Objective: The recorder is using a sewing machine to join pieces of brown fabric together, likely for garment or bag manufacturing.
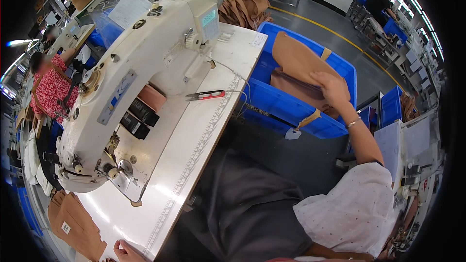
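Observation:
At the right, my right hand (332,88) is closed on the edge of a brown fabric piece (296,56), which stands tilted up out of a blue plastic bin (347,70). More brown fabric (291,85) lies in the bin beneath it. My left hand (127,252) rests at the near edge of the sewing table (167,184), only partly in the picture. Its fingers look loosely apart, and I see nothing in them. Close to it is a stack of brown fabric pieces (75,225) with a small white label. A white sewing machine (145,43) stands on the table.
Red-handled thread snips (208,95) lie on the table, near black boxes (138,116) under the machine arm. A heap of brown fabric (245,2) sits behind the table. A person in red patterned clothing (53,85) is at the left; another in black (379,5) works far right.

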A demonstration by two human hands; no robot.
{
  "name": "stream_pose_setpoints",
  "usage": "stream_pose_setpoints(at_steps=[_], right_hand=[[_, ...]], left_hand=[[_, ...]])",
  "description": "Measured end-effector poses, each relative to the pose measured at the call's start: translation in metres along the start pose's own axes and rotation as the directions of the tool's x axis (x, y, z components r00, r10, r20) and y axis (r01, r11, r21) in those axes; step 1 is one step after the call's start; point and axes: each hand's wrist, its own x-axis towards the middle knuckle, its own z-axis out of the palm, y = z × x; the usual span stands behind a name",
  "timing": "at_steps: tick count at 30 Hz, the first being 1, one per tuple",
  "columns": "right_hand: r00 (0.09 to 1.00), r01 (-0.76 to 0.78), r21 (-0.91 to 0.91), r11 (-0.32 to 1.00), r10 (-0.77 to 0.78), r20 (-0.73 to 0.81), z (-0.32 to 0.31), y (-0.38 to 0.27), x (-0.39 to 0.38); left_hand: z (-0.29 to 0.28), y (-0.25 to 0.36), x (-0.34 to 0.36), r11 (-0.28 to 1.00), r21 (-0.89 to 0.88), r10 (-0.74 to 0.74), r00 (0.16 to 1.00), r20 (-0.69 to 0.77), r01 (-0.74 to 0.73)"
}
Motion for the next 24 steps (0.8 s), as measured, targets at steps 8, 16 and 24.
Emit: stream_pose_setpoints(at_steps=[8,16,24], right_hand=[[0.476,-0.594,0.176,0.785,0.166,0.864,0.097,0.058,-0.026],[0.964,-0.204,0.530,0.823,0.074,0.255,0.088,0.066,0.037],[0.800,0.596,0.452,0.664,-0.539,-0.263,0.030,-0.201,0.061]], left_hand=[[0.010,-0.015,0.008,0.997,0.022,0.071,0.997,-0.012,-0.071],[0.001,-0.066,0.051,0.978,-0.208,0.027,1.000,-0.016,-0.030],[0.014,-0.107,0.163,0.926,0.180,0.375,0.857,-0.353,-0.331]])
